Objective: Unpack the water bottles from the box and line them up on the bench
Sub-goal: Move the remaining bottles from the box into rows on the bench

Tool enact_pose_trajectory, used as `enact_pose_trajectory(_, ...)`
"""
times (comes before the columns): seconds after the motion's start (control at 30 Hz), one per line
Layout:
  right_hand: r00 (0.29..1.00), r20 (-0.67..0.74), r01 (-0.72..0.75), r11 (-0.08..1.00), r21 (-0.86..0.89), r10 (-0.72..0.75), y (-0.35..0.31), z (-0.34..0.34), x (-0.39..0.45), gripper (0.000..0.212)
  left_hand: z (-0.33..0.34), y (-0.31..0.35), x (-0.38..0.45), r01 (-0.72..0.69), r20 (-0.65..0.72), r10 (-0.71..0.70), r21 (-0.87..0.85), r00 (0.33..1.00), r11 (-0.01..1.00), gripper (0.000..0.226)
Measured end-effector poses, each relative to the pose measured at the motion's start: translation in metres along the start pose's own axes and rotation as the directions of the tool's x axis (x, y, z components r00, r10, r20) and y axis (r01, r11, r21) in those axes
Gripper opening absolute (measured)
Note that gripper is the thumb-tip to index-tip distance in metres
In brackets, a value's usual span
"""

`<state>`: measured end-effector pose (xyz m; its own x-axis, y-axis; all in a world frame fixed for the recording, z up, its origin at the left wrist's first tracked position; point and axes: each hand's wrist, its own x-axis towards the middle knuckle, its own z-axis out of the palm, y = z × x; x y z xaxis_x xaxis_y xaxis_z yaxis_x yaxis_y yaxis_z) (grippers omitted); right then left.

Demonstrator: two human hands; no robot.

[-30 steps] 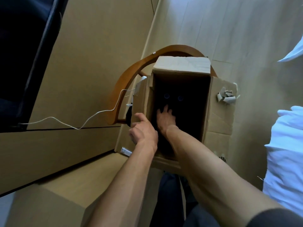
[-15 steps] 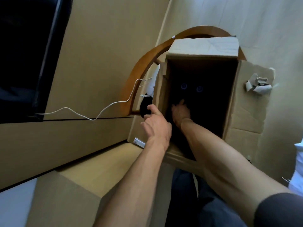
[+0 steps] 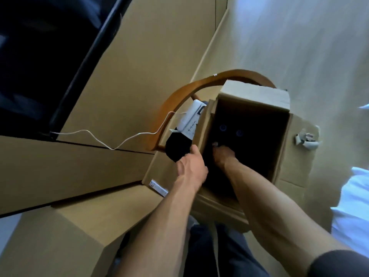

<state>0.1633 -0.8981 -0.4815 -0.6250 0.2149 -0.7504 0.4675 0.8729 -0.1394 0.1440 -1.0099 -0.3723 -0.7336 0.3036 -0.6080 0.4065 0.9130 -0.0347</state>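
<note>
One open brown cardboard box [image 3: 283, 156] stands on pale flooring [image 3: 299, 47]; two blue bottle caps [image 3: 223, 127] show in its dark interior. The right hand [image 3: 222, 154] reaches inside, finger state unclear. The left hand [image 3: 191, 166] grips the box's left wall.

Cool daylight washes the floor [image 3: 299, 47] above and to the right of the box [image 3: 249, 136], pale and glary toward the upper right corner. The box interior is nearly black; only 2 faint bluish bottle caps [image 3: 223, 127] show inside, and the right hand [image 3: 223, 156] sinks into that shadow. Left of the box, the beige panels look dim and warm. The whole view is soft with motion blur, and straight edges bend from wide-angle distortion toward the frame's borders.
</note>
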Motion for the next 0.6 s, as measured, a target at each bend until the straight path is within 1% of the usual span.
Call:
enact_pose_trajectory(0.1, 0.98, 0.189, 0.064, 0.998, -0.026, -0.058, -0.002, 0.037, 0.004, 0.04, 0.013, 0.0, -0.004, 0.015, -0.064, -0.02, -0.069, 0.998, 0.997, 0.062)
enact_pose_trajectory(0.13, 0.973, 0.223, 0.065, 0.998, -0.017, -0.06, -0.003, 0.049, 0.004, 0.04, 0.017, 0.002, -0.005, 0.016, -0.094, -0.025, -0.096, 0.995, 0.995, 0.058)
enact_pose_trajectory(0.17, 0.973, 0.227, 0.055, 0.998, -0.01, -0.051, -0.003, 0.057, 0.004, 0.04, 0.02, 0.004, -0.006, 0.015, -0.118, -0.028, -0.116, 0.993, 0.993, 0.055)
enact_pose_trajectory(0.23, 0.986, 0.165, -0.003, 1.0, 0.009, 0.001, 0.0, 0.061, 0.007, 0.042, 0.021, 0.006, -0.005, 0.016, -0.152, -0.037, -0.137, 0.988, 0.99, 0.05)
enact_pose_trajectory(0.27, 0.992, 0.122, -0.044, 0.998, 0.05, 0.038, 0.004, 0.057, 0.009, 0.045, 0.021, 0.007, -0.005, 0.023, -0.157, -0.045, -0.139, 0.987, 0.99, 0.049)
enact_pose_trajectory(0.33, 0.993, 0.009, -0.114, 0.973, 0.199, 0.115, 0.016, 0.04, 0.015, 0.051, 0.021, 0.007, -0.005, 0.027, -0.157, -0.048, -0.134, 0.986, 0.991, 0.049)
enact_pose_trajectory(0.4, 0.977, -0.134, -0.124, 0.95, 0.288, 0.168, 0.03, 0.018, 0.025, 0.056, 0.021, 0.006, -0.005, 0.022, -0.166, -0.046, -0.143, 0.985, 0.989, 0.047)
enact_pose_trajectory(0.47, 0.949, -0.245, -0.111, 0.938, 0.329, 0.198, 0.042, -0.001, 0.034, 0.063, 0.022, 0.006, -0.005, 0.015, -0.176, -0.045, -0.167, 0.983, 0.986, 0.045)
enact_pose_trajectory(0.5, 0.935, -0.294, -0.105, 0.946, 0.306, 0.199, 0.046, -0.007, 0.037, 0.064, 0.023, 0.006, -0.006, 0.018, -0.178, -0.05, -0.178, 0.983, 0.984, 0.044)
enact_pose_trajectory(0.53, 0.921, -0.34, -0.111, 0.963, 0.245, 0.192, 0.05, -0.009, 0.04, 0.062, 0.023, 0.006, -0.007, 0.024, -0.176, -0.057, -0.186, 0.983, 0.982, 0.044)
enact_pose_trajectory(0.57, 0.915, -0.363, -0.125, 0.978, 0.166, 0.178, 0.054, -0.009, 0.042, 0.057, 0.024, 0.007, -0.007, 0.028, -0.175, -0.062, -0.188, 0.983, 0.982, 0.044)
enact_pose_trajectory(0.6, 0.922, -0.348, -0.145, 0.985, 0.096, 0.17, 0.058, -0.006, 0.044, 0.051, 0.023, 0.007, -0.006, 0.029, -0.175, -0.063, -0.189, 0.983, 0.981, 0.045)
